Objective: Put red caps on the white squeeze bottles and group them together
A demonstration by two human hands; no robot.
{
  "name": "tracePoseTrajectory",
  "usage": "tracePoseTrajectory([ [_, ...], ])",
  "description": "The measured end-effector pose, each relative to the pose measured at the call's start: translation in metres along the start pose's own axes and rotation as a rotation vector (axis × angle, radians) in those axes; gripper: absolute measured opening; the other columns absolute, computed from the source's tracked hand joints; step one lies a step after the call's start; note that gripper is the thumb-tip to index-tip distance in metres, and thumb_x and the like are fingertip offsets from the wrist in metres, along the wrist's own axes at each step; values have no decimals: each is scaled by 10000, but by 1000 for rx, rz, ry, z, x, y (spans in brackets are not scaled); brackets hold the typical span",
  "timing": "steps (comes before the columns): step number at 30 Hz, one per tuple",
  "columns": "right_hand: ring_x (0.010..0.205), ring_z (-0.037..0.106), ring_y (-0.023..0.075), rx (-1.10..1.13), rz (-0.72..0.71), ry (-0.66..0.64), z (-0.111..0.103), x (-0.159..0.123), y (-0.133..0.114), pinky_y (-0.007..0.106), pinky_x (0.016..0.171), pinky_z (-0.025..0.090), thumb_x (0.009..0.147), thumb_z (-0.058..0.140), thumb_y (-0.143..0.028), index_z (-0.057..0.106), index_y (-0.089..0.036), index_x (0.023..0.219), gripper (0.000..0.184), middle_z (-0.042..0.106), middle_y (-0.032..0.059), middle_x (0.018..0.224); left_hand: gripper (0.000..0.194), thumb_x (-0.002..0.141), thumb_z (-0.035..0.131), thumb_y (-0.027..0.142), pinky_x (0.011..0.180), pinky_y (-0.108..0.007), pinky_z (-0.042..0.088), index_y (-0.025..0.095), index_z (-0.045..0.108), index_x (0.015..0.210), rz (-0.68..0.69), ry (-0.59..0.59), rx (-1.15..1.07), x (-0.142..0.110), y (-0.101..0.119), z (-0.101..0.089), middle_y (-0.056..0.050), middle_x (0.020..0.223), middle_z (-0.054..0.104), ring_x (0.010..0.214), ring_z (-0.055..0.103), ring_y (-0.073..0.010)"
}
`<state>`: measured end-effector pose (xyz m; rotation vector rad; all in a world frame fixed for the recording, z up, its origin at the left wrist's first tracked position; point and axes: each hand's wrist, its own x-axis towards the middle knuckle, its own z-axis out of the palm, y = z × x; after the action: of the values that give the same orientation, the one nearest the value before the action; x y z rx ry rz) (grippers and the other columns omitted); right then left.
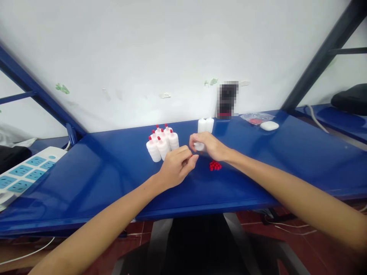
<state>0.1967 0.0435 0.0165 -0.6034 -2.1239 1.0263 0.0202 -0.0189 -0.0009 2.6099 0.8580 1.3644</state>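
My right hand (208, 144) is closed around a small white squeeze bottle (198, 146), which lies tilted with its pale nozzle pointing left. Just left of it, my left hand (178, 166) is pinched, and a bit of a red cap (191, 156) shows at its fingertips. A tight cluster of several white bottles with red-tipped nozzles (163, 147) stands upright behind my left hand. Beyond my right hand are more white bottles (205, 124), their lower parts hidden by it. A small pile of loose red caps (215, 165) lies below my right wrist.
The blue table (120, 172) runs up to a white wall. A pixelated dark object (227, 100) leans there. A clear plastic bag with red contents (256, 119) and a white rounded object (269, 126) lie at the back right. A power strip (28, 172) sits at the left.
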Motion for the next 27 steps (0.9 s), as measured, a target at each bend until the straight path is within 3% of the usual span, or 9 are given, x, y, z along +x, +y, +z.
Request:
tracePoseTrajectory([
  [7,526,325,83,-126,-100,-206,4,-5,-7,259,549,248,994,290,-513,405,-173,563,560,390,-39,533,301,959,486,201,470,-213,296,172,467,660,82,15,150,-10,-10,2,47,564,483,489,380,-63],
  [14,520,302,81,-296,-89,-263,1,-5,-15,255,541,238,970,341,-541,459,-167,576,556,387,-38,544,266,947,454,180,462,-211,293,177,457,681,162,50,209,-5,-14,1,52,546,488,471,389,-65],
  [17,509,302,81,-293,-77,-330,3,-7,-20,251,533,243,957,367,-549,523,-163,588,556,381,-40,539,268,935,439,172,445,-217,278,189,418,668,252,5,290,-4,-13,-2,62,523,461,445,356,-67],
  [21,505,296,82,-286,-58,-353,2,-7,-20,248,522,242,923,423,-559,535,-160,580,538,364,-42,530,292,950,438,216,442,-219,286,192,405,661,266,-65,361,-3,-13,-6,58,527,476,436,361,-69],
  [27,525,310,80,-236,-24,-389,-1,-5,-20,238,519,253,877,518,-396,598,-147,635,357,411,-38,561,303,964,419,244,448,-222,274,186,432,667,250,-140,350,-4,-17,-6,44,540,502,443,398,-75],
])
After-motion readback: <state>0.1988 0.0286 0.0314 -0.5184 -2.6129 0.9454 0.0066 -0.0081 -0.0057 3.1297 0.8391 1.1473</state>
